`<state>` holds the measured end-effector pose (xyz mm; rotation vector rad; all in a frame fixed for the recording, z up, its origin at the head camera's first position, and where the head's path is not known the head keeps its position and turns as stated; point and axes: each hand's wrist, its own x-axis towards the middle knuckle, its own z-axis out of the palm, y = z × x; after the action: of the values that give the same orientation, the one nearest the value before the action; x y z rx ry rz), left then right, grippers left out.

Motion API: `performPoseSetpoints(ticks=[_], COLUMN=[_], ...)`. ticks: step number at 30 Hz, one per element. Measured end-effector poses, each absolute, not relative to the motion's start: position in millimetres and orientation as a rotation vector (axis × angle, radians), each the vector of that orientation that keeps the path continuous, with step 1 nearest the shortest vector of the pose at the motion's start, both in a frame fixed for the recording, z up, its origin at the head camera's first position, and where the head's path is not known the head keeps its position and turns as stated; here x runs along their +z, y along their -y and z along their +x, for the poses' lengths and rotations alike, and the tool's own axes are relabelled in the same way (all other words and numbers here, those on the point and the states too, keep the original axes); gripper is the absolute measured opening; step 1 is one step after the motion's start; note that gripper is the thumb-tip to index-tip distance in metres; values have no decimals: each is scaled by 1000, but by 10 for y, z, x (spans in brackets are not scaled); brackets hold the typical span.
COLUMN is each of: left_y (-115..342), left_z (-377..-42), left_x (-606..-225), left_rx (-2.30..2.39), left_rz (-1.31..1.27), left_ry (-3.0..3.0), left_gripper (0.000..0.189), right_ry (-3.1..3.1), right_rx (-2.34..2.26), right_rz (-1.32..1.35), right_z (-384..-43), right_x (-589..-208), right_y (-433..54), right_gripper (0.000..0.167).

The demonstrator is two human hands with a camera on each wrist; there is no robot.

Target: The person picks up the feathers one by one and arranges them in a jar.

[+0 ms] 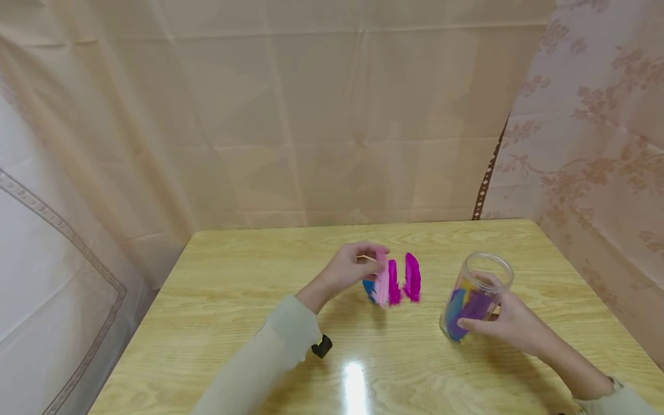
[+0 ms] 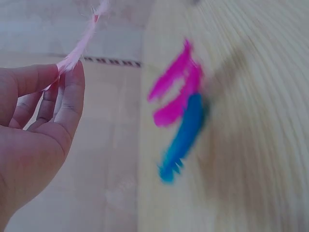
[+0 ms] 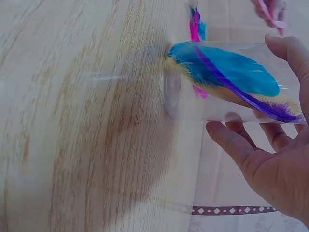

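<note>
My left hand (image 1: 353, 268) pinches a pale pink feather (image 1: 381, 285) between thumb and fingers, holding it up above the table. Below it, a blue feather (image 2: 186, 135) lies on the wood, partly covered by the pink one in the head view. Two magenta feathers, one nearer (image 1: 393, 282) and one farther right (image 1: 412, 276), lie beside it. On the right, my right hand (image 1: 513, 323) grips a clear open-topped jar (image 1: 445, 324) around its side. Inside lean a blue feather (image 3: 236, 72), a thin purple feather (image 3: 234, 90) and a yellowish feather (image 3: 217, 93).
The wood-grain table (image 1: 233, 288) has a bright light reflection near its front. A small black object (image 1: 322, 346) shows beside the left sleeve. Beige cloth (image 1: 311, 115) hangs behind the table's far edge, and a flower-patterned curtain (image 1: 596, 144) hangs along the right.
</note>
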<state>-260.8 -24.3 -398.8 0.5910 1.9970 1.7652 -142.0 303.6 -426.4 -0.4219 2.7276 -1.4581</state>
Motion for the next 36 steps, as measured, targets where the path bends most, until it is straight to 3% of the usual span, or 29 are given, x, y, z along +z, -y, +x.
performPoseSetpoints(ticks=[6,14,28,36], left_y=[224,160,-116,-238], left_z=[-2590,-2600,-2501,-2493], left_x=[-3895,-3813,-3504,-3377], left_rx=[1741,1748,1688,1740], left_rz=[638,663,935,913], left_ry=[-2014,-1988,-2100,-2039], left_gripper=[22,31,19,18], right_ry=[-2723,-2718,-2715,-2734], right_rx=[-1464,-1469,-1484,-1461], right_rz=[-422,-424,-430,-402], right_z=[-1428,-1425,-1420,-1415], right_x=[-4274,-4278,-4296,-4293], right_y=[-3037,-3038,-3029,-3030], right_gripper=[93,92,90,91])
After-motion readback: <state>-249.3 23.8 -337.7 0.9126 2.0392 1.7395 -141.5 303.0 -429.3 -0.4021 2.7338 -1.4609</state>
